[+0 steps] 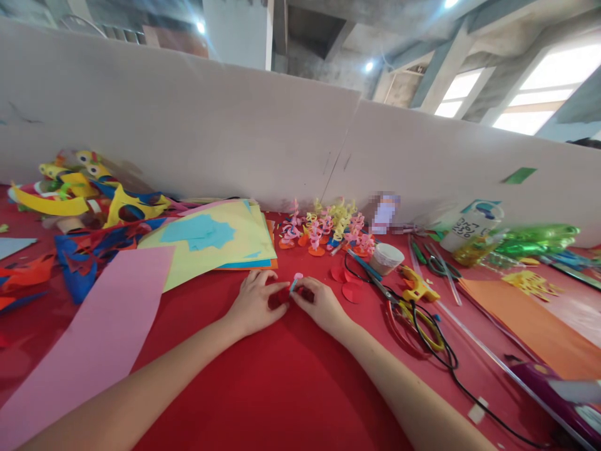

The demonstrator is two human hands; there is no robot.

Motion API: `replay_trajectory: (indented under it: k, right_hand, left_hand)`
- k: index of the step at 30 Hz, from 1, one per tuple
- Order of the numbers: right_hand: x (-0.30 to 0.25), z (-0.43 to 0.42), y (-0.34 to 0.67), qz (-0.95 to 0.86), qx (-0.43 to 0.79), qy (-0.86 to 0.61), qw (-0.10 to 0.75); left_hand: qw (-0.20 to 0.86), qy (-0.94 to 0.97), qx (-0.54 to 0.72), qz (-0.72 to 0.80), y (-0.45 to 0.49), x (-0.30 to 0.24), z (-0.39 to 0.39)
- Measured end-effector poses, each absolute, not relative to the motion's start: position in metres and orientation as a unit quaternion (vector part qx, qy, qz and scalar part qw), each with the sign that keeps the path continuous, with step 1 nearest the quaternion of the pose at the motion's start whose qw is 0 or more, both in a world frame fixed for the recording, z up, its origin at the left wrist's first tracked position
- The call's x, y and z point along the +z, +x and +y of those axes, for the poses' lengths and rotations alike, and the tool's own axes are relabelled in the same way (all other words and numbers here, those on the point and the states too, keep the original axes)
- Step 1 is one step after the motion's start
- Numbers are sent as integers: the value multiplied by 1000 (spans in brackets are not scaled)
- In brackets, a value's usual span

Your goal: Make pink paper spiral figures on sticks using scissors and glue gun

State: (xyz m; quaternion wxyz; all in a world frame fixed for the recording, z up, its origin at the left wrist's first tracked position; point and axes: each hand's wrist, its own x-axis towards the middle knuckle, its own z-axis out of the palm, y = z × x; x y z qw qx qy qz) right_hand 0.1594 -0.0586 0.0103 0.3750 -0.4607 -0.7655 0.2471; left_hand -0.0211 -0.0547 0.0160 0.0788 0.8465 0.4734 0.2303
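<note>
Both my hands rest on the red table cover point(291, 376), fingertips meeting around a small paper craft piece point(295, 281) with a pink top and a light blue stem. My left hand point(256, 302) pinches it from the left, fingers curled. My right hand point(319, 302) pinches it from the right, also curled. Just behind them stands a cluster of finished pink and yellow paper figures point(323, 228) on small orange and red discs. Loose red paper circles point(350, 289) lie to the right of my right hand.
Pink paper sheet point(89, 338) and a stack of yellow and blue sheets point(216, 241) lie at left, with coloured scraps point(79, 207) behind. At right lie scissors point(375, 279), a tape roll point(387, 257), a yellow glue gun point(417, 288) with black cord, orange paper point(526, 319). A cardboard wall point(235, 138) backs the table.
</note>
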Motion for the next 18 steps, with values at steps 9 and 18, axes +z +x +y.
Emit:
replay_trajectory:
  k: [9,18]
  right_hand:
    - [8,-58,159,-764,246,-464,375]
    - [10,-60,159,-775,234,-466,356]
  left_hand:
    - [66,847,235,472,-21,14,-54]
    - [75,849,243,464,-22,13,-53]
